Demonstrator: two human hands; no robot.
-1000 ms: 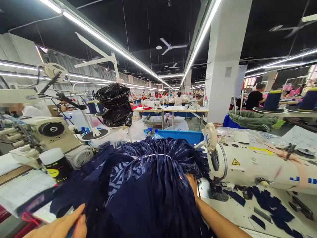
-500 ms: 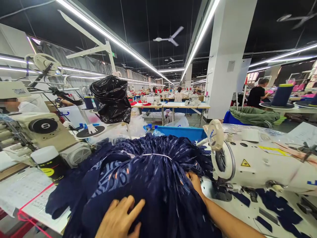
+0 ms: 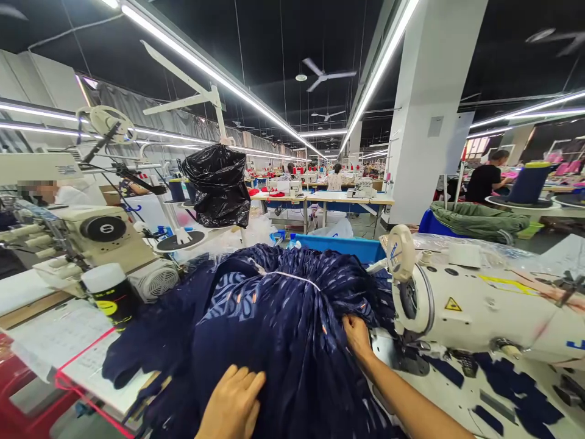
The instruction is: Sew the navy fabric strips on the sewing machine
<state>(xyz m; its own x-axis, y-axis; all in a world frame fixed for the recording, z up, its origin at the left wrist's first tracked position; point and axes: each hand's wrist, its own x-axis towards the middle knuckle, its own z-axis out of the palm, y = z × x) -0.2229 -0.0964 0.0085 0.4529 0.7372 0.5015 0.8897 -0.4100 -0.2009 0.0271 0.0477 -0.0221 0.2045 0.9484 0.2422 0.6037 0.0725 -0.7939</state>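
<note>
A big bundle of dark navy patterned fabric (image 3: 274, 323), tied with a white band, is heaped in front of me. My left hand (image 3: 233, 405) lies flat on its near side, fingers stretched out over the cloth. My right hand (image 3: 357, 336) reaches into the bundle's right edge, fingers curled into the folds beside the white sewing machine (image 3: 475, 305). The fingertips of that hand are hidden in the cloth.
A black spray can (image 3: 112, 296) and papers (image 3: 59, 341) lie at left beside another sewing machine (image 3: 91, 238). A black bag (image 3: 219, 183) hangs on a thread stand. Navy scraps (image 3: 516, 390) litter the table at right. Other people work at tables far back and at the right.
My left hand moved from the lower left up onto the bundle and flattened there. The fabric heap shifted slightly. My right hand stayed at the bundle's right edge.
</note>
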